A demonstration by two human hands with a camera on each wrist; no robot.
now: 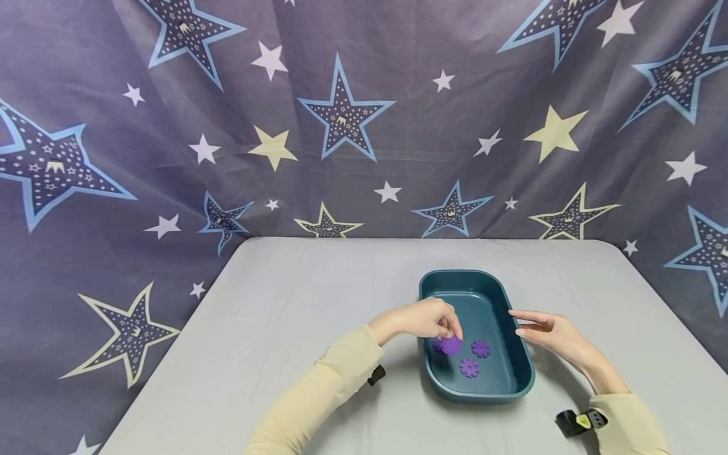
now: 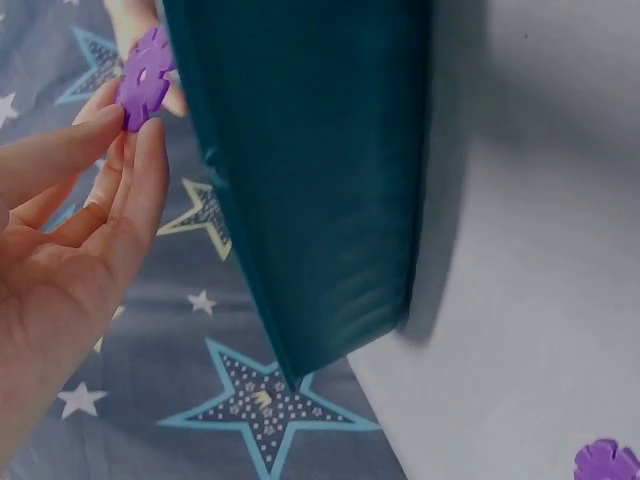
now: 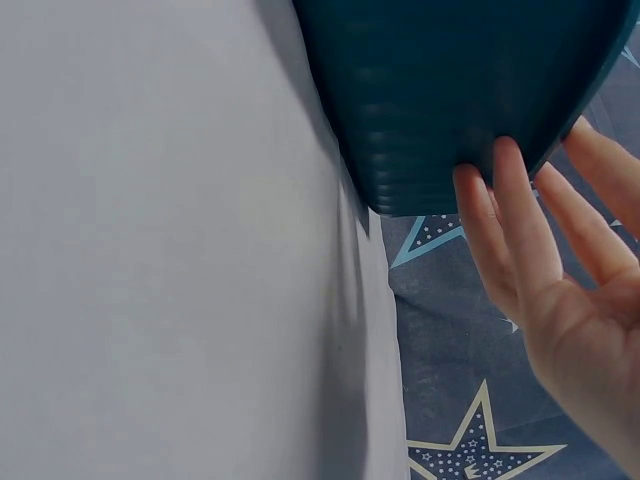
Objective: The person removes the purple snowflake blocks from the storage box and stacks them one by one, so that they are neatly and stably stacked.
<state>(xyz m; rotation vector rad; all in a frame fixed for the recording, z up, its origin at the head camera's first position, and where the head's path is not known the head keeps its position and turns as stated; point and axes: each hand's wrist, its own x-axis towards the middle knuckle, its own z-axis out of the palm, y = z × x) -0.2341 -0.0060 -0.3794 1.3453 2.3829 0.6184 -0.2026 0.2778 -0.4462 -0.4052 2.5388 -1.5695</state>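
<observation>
My left hand reaches over the left wall of a dark teal tray. Between thumb and fingers it pinches a purple notched plastic disc, held at about rim height in the left wrist view. Two similar purple discs, one disc and another disc, lie flat on the tray's floor. More purple shows just under the left fingertips, partly hidden by the hand. My right hand is at the tray's right wall, its straight, spread fingertips against the outside near the rim.
Another purple disc lies on the pale table outside the tray, seen in the left wrist view. The light grey tabletop ends at a star-patterned curtain. Dark straps sit at the wrists.
</observation>
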